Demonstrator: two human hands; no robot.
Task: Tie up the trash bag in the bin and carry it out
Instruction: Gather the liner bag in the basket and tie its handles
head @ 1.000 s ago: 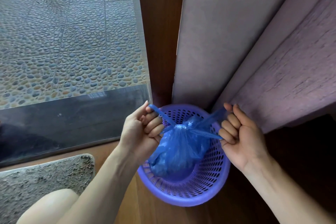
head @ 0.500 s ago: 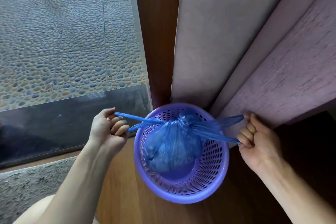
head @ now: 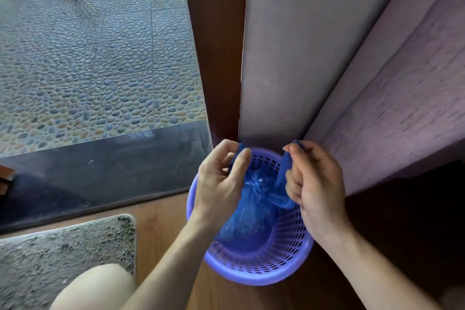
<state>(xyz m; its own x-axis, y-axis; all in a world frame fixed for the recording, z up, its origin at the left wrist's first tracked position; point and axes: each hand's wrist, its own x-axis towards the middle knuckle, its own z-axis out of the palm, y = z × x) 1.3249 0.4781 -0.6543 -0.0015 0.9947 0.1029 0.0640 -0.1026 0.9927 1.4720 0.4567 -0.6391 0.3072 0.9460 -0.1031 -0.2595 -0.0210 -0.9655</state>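
Observation:
A blue trash bag (head: 251, 199) sits inside a purple perforated plastic bin (head: 264, 269) on the wooden floor, its neck gathered into a knot near the top. My left hand (head: 221, 184) pinches one loose end of the bag above the bin's left rim. My right hand (head: 314, 189) grips the other end above the right rim. Both ends point upward, close together over the knot.
The bin stands in a corner against a grey-purple panel (head: 302, 45) and a purple textured surface (head: 402, 108). A glass door (head: 100, 58) with a pebble-tiled floor beyond lies to the left. A grey mat (head: 63, 254) and my knee (head: 95, 287) are at the lower left.
My hands, which had pulled the bag's two ends wide apart sideways, have come back together above the bin, with the ends now held upward over the knot.

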